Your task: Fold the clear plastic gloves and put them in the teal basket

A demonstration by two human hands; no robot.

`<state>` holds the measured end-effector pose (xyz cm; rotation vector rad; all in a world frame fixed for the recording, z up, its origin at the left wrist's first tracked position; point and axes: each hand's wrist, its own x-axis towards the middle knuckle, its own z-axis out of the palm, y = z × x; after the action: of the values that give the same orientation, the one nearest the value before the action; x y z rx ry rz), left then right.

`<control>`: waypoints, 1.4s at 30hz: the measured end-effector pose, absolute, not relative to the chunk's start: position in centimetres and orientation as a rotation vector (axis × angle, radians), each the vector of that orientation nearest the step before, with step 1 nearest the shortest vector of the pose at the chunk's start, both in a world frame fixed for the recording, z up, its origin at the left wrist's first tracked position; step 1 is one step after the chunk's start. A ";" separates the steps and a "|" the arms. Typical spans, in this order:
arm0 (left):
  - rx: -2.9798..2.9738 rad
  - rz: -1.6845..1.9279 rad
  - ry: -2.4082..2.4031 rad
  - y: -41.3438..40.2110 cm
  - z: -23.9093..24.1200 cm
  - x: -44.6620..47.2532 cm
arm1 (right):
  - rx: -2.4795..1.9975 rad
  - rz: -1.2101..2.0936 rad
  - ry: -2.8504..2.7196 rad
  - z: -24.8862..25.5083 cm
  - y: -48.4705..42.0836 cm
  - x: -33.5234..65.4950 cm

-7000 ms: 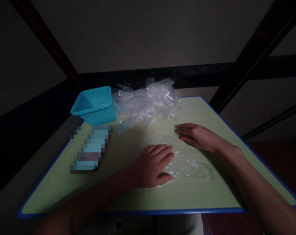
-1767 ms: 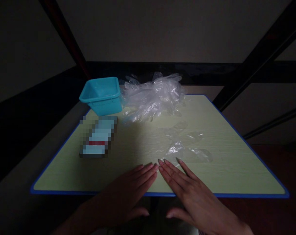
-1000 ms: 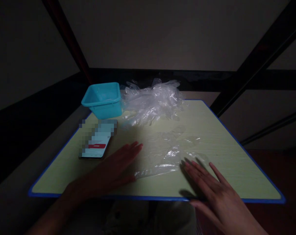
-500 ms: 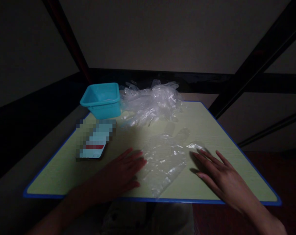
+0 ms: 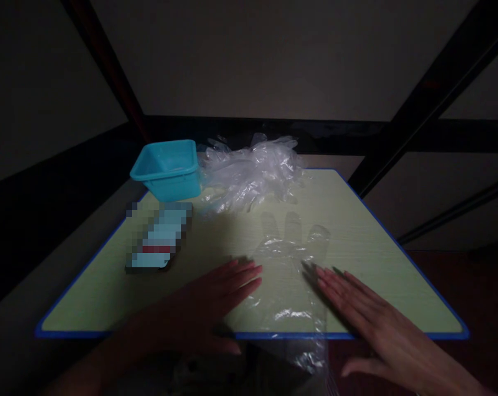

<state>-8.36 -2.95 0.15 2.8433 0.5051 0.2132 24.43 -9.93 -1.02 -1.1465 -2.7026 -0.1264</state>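
A clear plastic glove (image 5: pixel 288 286) lies spread on the table, its fingers pointing away from me and its cuff hanging over the front edge. My left hand (image 5: pixel 222 291) is at the glove's left side, fingers stretched out and thumb apart. On the other side my right hand (image 5: pixel 364 313) is held flat, fingertips close to the glove's right edge and thumb spread. Neither hand grips anything. Whether the fingertips press on the plastic I cannot tell.
A heap of clear plastic gloves (image 5: pixel 257 170) lies at the back of the blue-edged table (image 5: pixel 368 264). Left of it stands a turquoise basket (image 5: pixel 177 187). A phone (image 5: pixel 162 236), partly blurred out, lies at the left. A wall rises behind the table.
The glove, crumpled and slanted before, now lies flatter and straighter, its fingers showing and its cuff past the front edge. Both hands have shifted, the right one inward and toward me.
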 end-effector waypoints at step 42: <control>3.152 0.736 0.657 -2.4 -3.1 -4.7 | -1.089 -0.271 -2.454 -2.3 -11.3 21.7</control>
<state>-4.69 -2.38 -3.14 3.1518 0.6575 0.7361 21.67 -11.25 -2.30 -1.0886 -2.4535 -0.2707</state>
